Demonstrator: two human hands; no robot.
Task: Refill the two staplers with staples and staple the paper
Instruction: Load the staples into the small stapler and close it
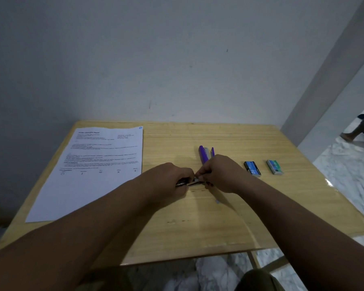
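Note:
My left hand (172,177) is closed around a small dark stapler (184,183) at the middle of the wooden table (219,217). My right hand (221,173) pinches a small silver piece at the stapler's front end, likely staples; the fingers hide most of it. A purple stapler (204,154) lies just behind my right hand, partly covered by it. The printed paper (93,169) lies flat on the left side of the table. Two staple boxes sit to the right: a blue one (252,169) and a green one (275,167).
The table stands against a grey wall at the back and left. Its right and front edges drop to a marbled floor. A person's leg and foot (354,133) show at the far right. A small bluish scrap (217,201) lies on the wood near my right wrist.

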